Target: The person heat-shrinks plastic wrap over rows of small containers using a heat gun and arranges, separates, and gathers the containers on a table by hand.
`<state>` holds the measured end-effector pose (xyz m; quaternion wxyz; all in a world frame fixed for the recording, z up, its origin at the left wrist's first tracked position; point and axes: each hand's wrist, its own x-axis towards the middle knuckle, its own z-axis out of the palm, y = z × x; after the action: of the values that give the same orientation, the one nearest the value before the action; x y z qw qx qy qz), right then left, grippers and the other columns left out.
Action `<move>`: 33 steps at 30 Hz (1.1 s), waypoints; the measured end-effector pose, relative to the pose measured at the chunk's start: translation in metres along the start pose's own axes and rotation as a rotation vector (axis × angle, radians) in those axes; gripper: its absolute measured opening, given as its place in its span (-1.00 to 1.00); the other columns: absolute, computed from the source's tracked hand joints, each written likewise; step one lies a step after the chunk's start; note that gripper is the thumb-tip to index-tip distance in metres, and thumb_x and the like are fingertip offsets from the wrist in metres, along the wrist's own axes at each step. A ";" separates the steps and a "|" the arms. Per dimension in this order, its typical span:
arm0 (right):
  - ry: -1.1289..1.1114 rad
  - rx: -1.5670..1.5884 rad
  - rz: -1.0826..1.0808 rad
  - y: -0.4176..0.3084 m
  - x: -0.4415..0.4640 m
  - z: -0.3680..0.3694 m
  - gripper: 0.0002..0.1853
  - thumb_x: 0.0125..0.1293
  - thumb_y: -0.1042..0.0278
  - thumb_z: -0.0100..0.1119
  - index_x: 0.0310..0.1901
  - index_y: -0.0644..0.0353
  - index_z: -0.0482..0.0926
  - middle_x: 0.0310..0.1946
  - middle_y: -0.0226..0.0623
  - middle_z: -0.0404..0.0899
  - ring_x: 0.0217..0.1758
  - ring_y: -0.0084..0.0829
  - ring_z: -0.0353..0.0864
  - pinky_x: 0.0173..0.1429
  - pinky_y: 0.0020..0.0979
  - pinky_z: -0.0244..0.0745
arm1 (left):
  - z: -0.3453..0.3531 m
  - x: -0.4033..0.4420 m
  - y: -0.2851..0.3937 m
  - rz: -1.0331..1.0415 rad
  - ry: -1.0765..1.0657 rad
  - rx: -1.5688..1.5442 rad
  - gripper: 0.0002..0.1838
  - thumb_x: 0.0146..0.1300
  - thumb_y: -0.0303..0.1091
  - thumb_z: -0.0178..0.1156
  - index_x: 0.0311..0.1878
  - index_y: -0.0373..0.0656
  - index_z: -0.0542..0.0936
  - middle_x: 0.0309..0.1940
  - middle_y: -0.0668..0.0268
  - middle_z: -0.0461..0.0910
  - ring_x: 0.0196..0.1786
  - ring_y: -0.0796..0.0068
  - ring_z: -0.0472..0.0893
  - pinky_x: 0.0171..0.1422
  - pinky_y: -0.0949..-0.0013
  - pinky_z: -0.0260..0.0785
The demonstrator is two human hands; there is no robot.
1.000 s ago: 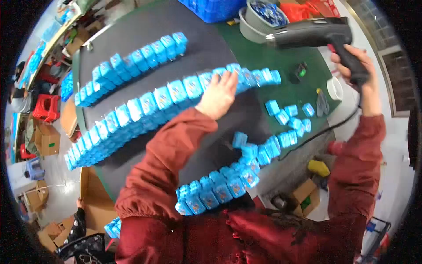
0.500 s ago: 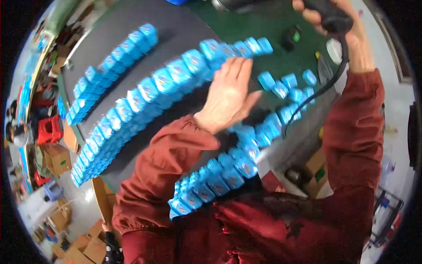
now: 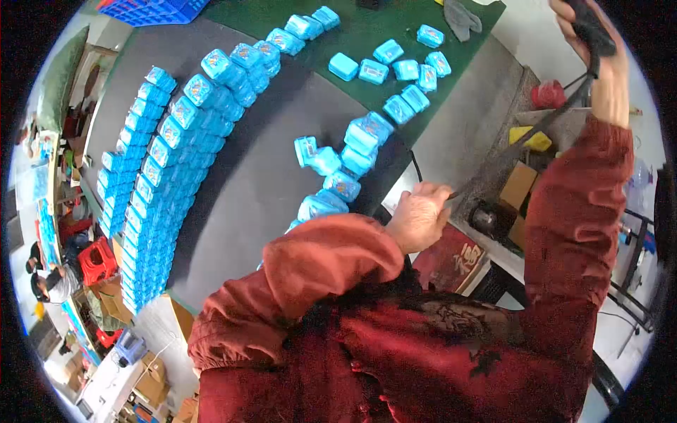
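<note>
My right hand (image 3: 599,53), raised at the upper right, is closed around the black handle of a corded tool (image 3: 592,27); the tool's far end is cut off by the frame. From it a black cord (image 3: 539,127) runs down to my left hand (image 3: 422,220), whose fingers are closed on it beside the table edge. Left of that hand, small light-blue film-wrapped packs (image 3: 343,186) form an uneven row, partly hidden by my sleeve. Several loose packs (image 3: 407,69) lie farther back on green cloth. A long stacked row of packs (image 3: 185,113) curves along the dark table.
Another stacked row (image 3: 144,109) stands farther left on the dark tabletop (image 3: 261,148). A blue crate (image 3: 151,10) and a grey glove (image 3: 462,20) are at the back. Below the right edge are a red box (image 3: 448,261) and cardboard. A red stool (image 3: 97,261) stands far left.
My left hand has left the long stacked row, moved right and down, and closed on the cord. My right hand still holds the tool, slightly farther right. The view has turned rightward.
</note>
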<state>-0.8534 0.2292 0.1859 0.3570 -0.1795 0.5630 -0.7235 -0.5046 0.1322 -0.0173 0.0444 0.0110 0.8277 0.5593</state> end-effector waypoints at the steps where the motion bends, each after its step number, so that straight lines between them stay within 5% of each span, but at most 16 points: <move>1: 0.014 -0.009 -0.019 -0.004 -0.013 -0.008 -0.59 0.33 0.37 -0.17 0.08 0.53 0.12 -0.06 0.03 0.32 -0.38 -0.39 0.43 -0.43 -0.54 0.50 | 0.006 0.000 0.002 -0.028 -0.005 -0.010 -0.71 0.17 -0.31 0.05 -0.05 -0.15 0.39 -0.11 0.17 0.45 -0.07 0.14 0.44 0.00 0.13 0.22; 5: 0.046 0.010 -0.022 -0.005 -0.065 -0.027 -0.58 0.36 0.40 -0.20 0.13 0.54 0.09 0.02 0.03 0.29 -0.34 -0.40 0.42 -0.40 -0.55 0.51 | 0.039 -0.017 -0.020 -0.051 0.041 -0.006 -0.74 0.16 -0.31 0.04 -0.08 -0.14 0.41 -0.13 0.15 0.47 -0.05 0.12 0.44 0.03 0.14 0.21; 9: -0.249 0.100 0.089 -0.001 -0.109 -0.004 -0.55 0.36 0.40 -0.24 0.17 0.53 0.01 0.03 0.00 0.24 -0.37 -0.43 0.36 -0.36 -0.53 0.52 | 0.070 -0.024 -0.061 0.113 0.255 0.085 -0.77 0.17 -0.32 0.03 -0.11 -0.13 0.42 -0.18 0.15 0.47 -0.16 0.10 0.47 -0.06 0.15 0.27; 13: -0.167 0.066 0.019 0.005 -0.117 0.019 -0.55 0.36 0.41 -0.24 0.16 0.53 0.00 -0.04 -0.04 0.26 -0.39 -0.44 0.34 -0.35 -0.51 0.53 | 0.085 -0.006 -0.051 -0.122 0.038 -0.048 -0.80 0.18 -0.32 0.03 -0.15 -0.16 0.44 -0.20 0.12 0.50 -0.27 0.07 0.50 -0.21 0.19 0.33; 16: -0.072 0.019 -0.028 0.013 -0.117 0.028 -0.59 0.30 0.41 -0.15 0.09 0.51 0.12 -0.12 -0.04 0.35 -0.42 -0.49 0.39 -0.44 -0.59 0.45 | 0.098 0.021 -0.054 -0.186 0.297 -0.310 -0.81 0.16 -0.26 0.06 -0.27 -0.19 0.49 -0.35 0.08 0.54 -0.43 0.03 0.49 -0.37 0.18 0.33; 20: -0.028 0.014 -0.021 0.019 -0.129 0.030 -0.60 0.26 0.41 -0.09 0.05 0.51 0.20 -0.15 -0.04 0.41 -0.42 -0.54 0.41 -0.52 -0.66 0.36 | 0.134 0.000 -0.056 -0.046 -0.057 -0.439 -0.82 0.23 -0.35 0.01 -0.42 -0.22 0.50 -0.59 0.32 0.49 -0.52 0.41 0.46 -0.38 0.36 0.33; 22: -0.147 0.053 0.045 0.011 -0.134 0.033 -0.58 0.29 0.43 -0.14 0.09 0.53 0.11 -0.09 -0.03 0.33 -0.39 -0.54 0.35 -0.48 -0.65 0.34 | 0.106 -0.035 -0.010 0.061 -0.290 -0.392 -0.71 0.18 -0.24 0.00 -0.47 -0.26 0.54 -0.53 0.06 0.55 -0.49 0.10 0.50 -0.41 0.11 0.31; 23: -0.210 0.071 0.078 0.006 -0.132 0.036 -0.57 0.30 0.45 -0.17 0.11 0.54 0.06 -0.06 -0.03 0.29 -0.37 -0.54 0.31 -0.46 -0.64 0.33 | 0.075 -0.048 0.026 -0.008 -0.357 -0.243 -0.77 0.19 -0.33 -0.02 -0.47 -0.27 0.51 -0.56 0.01 0.52 -0.52 -0.01 0.45 -0.39 0.11 0.32; 29: -0.399 0.201 0.182 -0.042 -0.084 0.085 -0.58 0.31 0.44 -0.20 0.11 0.53 0.04 -0.07 -0.06 0.24 -0.40 -0.54 0.25 -0.48 -0.60 0.27 | -0.024 -0.069 0.092 0.173 0.017 0.065 -0.80 0.19 -0.40 0.00 -0.51 -0.29 0.43 -0.62 -0.01 0.46 -0.56 -0.08 0.39 -0.42 0.12 0.29; 33: -0.612 0.109 0.355 -0.075 -0.018 0.143 -0.62 0.29 0.40 -0.13 0.05 0.51 0.17 -0.12 -0.05 0.35 -0.44 -0.57 0.36 -0.55 -0.64 0.30 | -0.101 -0.078 0.150 0.516 0.415 -0.407 -0.75 0.25 -0.44 0.01 -0.55 -0.27 0.30 -0.72 0.16 0.33 -0.70 0.10 0.23 -0.56 0.25 0.14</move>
<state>-0.7705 0.1522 0.3022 0.6385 -0.2679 0.4129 -0.5917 -0.4401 0.0894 0.1641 -0.2651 0.0965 0.6612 0.6951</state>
